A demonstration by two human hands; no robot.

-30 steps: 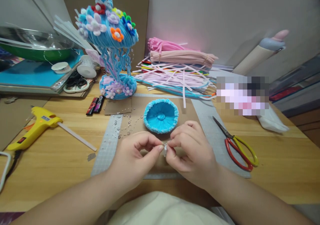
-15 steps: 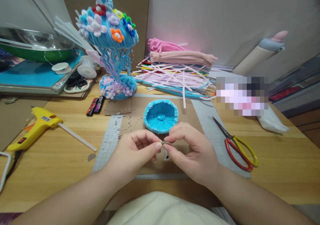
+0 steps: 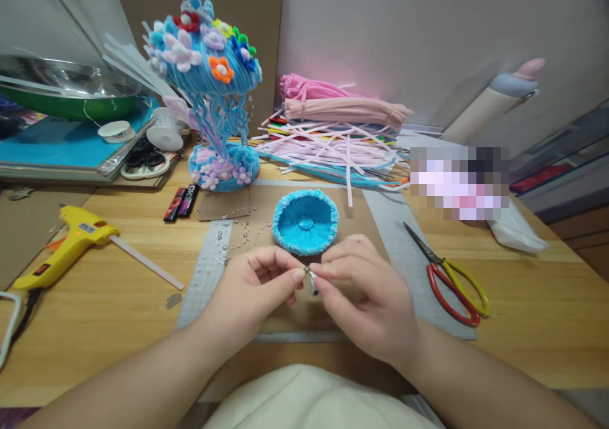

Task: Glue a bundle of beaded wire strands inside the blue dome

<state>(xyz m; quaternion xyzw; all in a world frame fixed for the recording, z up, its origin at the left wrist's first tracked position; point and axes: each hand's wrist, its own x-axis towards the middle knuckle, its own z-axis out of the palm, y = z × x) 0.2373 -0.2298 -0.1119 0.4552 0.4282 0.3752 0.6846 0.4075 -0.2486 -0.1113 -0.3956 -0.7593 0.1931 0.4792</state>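
A tiny shiny bead-like piece point(image 3: 307, 269) is pinched between my fingertips over the cardboard. My left hand point(image 3: 259, 286) grips it from one side with thumb and forefinger. From the other side my right hand point(image 3: 373, 296) pinches at the same spot, its thumb and forefinger almost meeting my left fingertips. Fingers hide most of the piece, so its exact kind is unclear. Just beneath hangs or lies a small white bit with a dark mark point(image 3: 313, 285). Beyond my hands a blue fuzzy-rimmed cup shape point(image 3: 306, 224) stands with its hollow toward me.
Loose clear beads point(image 3: 238, 229) are scattered left of the cup. Red-and-yellow-handled scissors point(image 3: 454, 283) lie at right, a yellow glue gun point(image 3: 71, 245) at left. Behind stand a flowered blue jellyfish-shaped craft point(image 3: 209, 67) and bundles of pipe cleaners point(image 3: 333, 146).
My right fingertips have shifted slightly around the small piece, and the white bit below now shows closer to them. My left hand keeps its pinch. The things on the table stay put.
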